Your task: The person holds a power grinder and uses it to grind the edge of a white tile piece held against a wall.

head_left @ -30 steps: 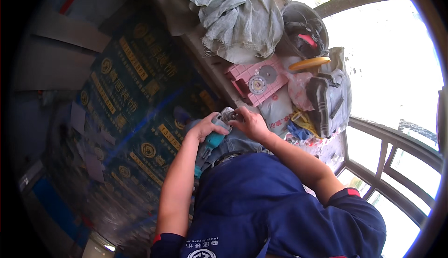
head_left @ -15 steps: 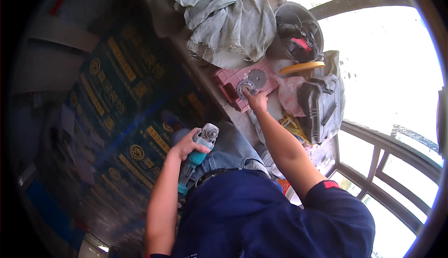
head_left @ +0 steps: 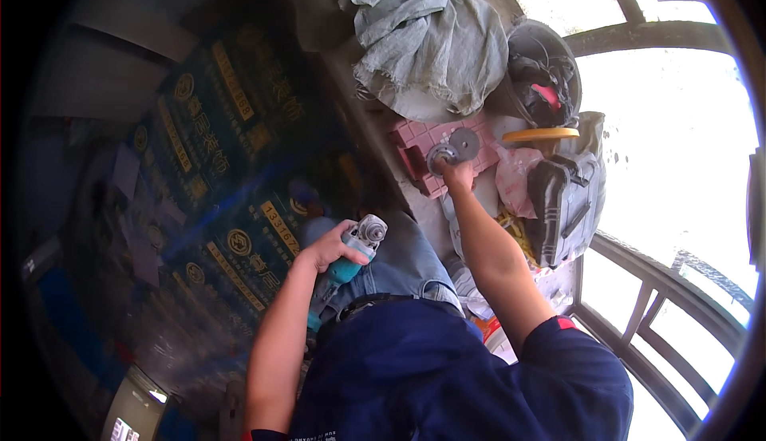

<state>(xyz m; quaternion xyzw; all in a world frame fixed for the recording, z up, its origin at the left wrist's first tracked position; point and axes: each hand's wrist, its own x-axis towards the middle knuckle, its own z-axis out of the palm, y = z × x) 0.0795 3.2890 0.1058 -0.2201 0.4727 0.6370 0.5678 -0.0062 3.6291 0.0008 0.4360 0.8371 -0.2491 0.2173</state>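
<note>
My left hand (head_left: 329, 248) is wrapped round the body of a teal and grey angle grinder (head_left: 348, 265), held in front of my thighs. The grinder's head points up and its bare spindle (head_left: 373, 233) shows with no disc on it. Out ahead to the right, my right arm is stretched over a pink plastic case (head_left: 414, 134). There my right hand (head_left: 457, 174) has its fingers closed at the centre of a round, ring-edged grinding disc (head_left: 436, 153); the fingertips are partly hidden. Beside it, overlapping, lies a plain grey disc (head_left: 464, 144) on the case.
A grey-green cloth (head_left: 435, 50) lies beyond the case, beside a dark bucket (head_left: 576, 82) holding black and red things. At right are a yellow ring-shaped object (head_left: 541, 134), a pink plastic bag (head_left: 517, 179) and a grey hard case (head_left: 568, 209). Dark printed floor sheeting (head_left: 231, 154) covers the left.
The view has shifted, so the scene sits further right and lower. My right hand stays at the disc, which now overlaps the grey disc more. The grinder remains in my left hand.
</note>
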